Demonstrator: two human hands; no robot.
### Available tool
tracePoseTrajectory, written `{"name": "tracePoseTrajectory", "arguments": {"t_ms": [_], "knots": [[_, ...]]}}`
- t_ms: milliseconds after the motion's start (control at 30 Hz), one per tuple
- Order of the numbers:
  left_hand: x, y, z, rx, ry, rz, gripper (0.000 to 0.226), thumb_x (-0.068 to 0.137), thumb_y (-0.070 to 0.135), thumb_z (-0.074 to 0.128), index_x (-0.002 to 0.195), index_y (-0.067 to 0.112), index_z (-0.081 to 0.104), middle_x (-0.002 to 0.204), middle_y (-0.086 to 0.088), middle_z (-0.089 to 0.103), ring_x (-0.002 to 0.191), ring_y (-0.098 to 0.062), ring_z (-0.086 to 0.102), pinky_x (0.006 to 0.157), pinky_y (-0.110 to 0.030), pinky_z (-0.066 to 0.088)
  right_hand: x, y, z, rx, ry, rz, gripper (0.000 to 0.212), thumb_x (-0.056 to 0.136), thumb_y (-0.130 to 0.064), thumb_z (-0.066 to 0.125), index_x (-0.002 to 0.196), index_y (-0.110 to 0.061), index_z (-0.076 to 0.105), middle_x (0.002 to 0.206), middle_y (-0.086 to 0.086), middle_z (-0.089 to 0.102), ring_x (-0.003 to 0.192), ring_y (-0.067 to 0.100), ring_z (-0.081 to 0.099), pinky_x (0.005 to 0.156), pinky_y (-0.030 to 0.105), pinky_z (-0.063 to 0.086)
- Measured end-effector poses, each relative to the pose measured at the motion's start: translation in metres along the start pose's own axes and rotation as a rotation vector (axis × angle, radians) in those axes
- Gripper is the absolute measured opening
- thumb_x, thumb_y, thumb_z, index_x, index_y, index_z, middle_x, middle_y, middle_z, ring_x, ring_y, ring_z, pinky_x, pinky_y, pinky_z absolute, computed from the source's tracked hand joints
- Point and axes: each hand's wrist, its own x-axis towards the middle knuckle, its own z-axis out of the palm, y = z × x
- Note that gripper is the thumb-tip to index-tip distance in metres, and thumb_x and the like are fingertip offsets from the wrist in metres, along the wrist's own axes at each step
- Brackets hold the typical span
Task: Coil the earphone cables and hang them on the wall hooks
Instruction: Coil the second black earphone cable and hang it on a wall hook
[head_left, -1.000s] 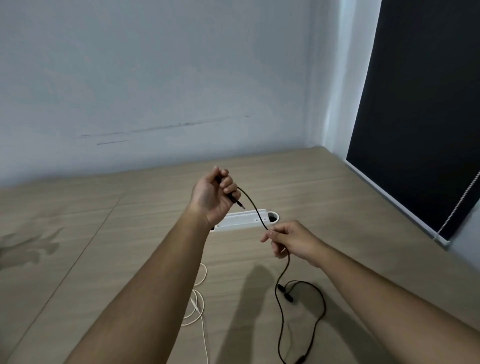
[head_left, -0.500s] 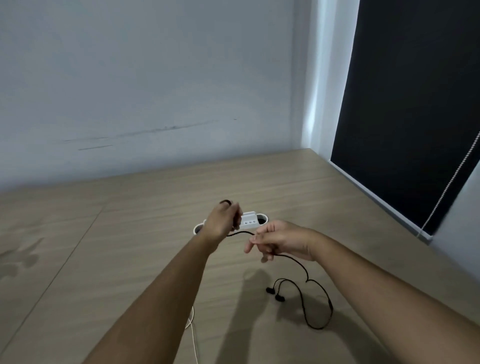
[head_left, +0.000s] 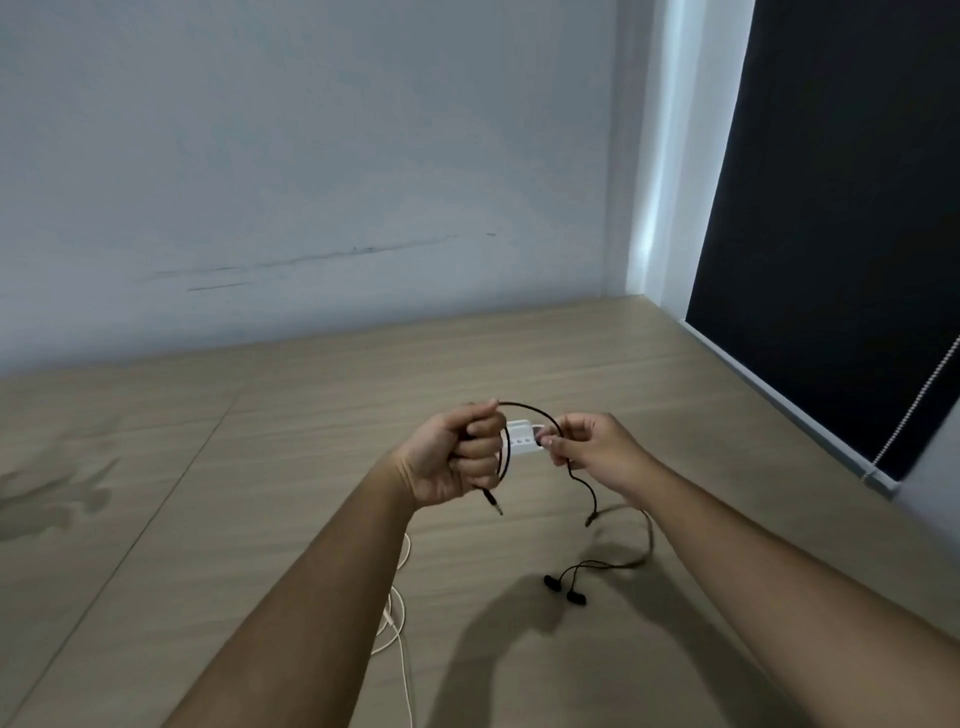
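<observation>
**Black cable barely coiled, white one untouched**

My left hand (head_left: 457, 457) was clenched on the black cable (head_left: 530, 410), its plug (head_left: 493, 503) dangling below my fist. My right hand (head_left: 592, 451) pinched the same cable a short arc away. Most of it trailed down under my right wrist, the earbuds (head_left: 565, 590) lying on the worktop (head_left: 311, 426). The white cable (head_left: 397, 618) lay uncoiled beneath my left forearm. Nothing was hung; I saw no hooks.
</observation>
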Motion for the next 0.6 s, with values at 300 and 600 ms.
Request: {"name": "tracePoseTrajectory", "arguments": {"t_ms": [300,600], "knots": [[0.002,0.032,0.001,-0.298,0.246,0.406,0.033,0.085,0.030,0.041,0.056,0.017,0.050,0.039,0.006,0.035,0.036,-0.009,0.016,0.042,-0.019,0.031,-0.007,0.019,0.018,-0.051,-0.059,-0.005,0.024,0.093,-0.005,0.052,0.078,-0.011,0.069,0.055,0.005,0.062,0.044,0.006,0.056,0.056,0.021,0.048],[0.026,0.034,0.009,-0.259,0.592,0.615,0.034,0.100,0.024,0.029,0.074,0.013,0.049,0.055,0.002,0.046,0.047,-0.009,0.044,0.058,-0.021,0.035,-0.027,0.002,0.021,-0.101,-0.477,0.166,0.026,0.097,-0.025,0.045,0.102,-0.019,0.070,0.062,0.009,0.055,0.048,0.007,0.047,0.056,0.021,0.043]]}}
